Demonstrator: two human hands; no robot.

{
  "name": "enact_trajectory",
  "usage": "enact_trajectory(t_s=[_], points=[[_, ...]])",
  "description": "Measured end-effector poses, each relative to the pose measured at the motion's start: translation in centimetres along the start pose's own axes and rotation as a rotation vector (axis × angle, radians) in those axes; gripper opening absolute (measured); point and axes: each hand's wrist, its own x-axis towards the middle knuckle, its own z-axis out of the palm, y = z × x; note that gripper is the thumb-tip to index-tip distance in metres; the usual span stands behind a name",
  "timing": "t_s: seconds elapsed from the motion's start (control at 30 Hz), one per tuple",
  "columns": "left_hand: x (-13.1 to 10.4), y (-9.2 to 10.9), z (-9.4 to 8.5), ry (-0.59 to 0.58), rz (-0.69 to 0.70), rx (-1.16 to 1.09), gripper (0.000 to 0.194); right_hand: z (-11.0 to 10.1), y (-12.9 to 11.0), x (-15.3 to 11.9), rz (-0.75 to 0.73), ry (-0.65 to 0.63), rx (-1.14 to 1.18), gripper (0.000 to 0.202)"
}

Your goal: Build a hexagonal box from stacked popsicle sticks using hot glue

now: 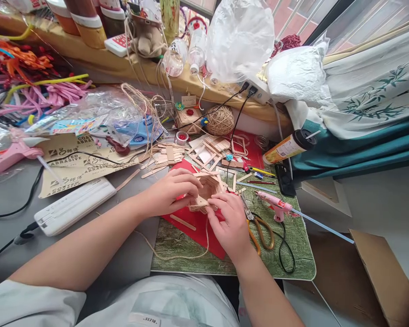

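Observation:
A small hollow box of stacked wooden craft sticks point(215, 183) sits on red paper point(214, 236) near the middle of the view. My left hand point(173, 191) reaches over its left side, with bent fingers on the near rim. At the near right corner, my right hand point(229, 220) pinches the box's edge between thumb and fingers, close to a strand of twine point(207, 240). That twine hangs from the box and curves left across the green mat. One loose stick point(183, 222) lies on the red paper below my left hand.
Orange-handled scissors point(261, 231) and a pink glue gun point(276, 204) lie right of my right hand. Behind are loose sticks point(170, 154), a twine ball point(221, 120) and a cup point(286, 146). A white power strip point(75, 206) and another glue gun point(15, 154) lie left.

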Motion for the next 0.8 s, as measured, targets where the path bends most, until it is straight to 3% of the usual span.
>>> enact_trajectory(t_s=[0.27,0.5,0.8], points=[[-0.43,-0.20,-0.81,-0.121,-0.030,-0.042,0.023,0.08,-0.22,-0.12,0.008,0.007,-0.001,0.030],[-0.63,-0.58,-0.79,-0.099,-0.048,-0.008,0.019,-0.04,-0.54,0.24,0.075,0.063,0.101,0.022],[-0.61,-0.64,-0.77,-0.120,0.108,0.111,0.012,-0.41,-0.45,0.55,0.090,0.069,0.138,0.020]])
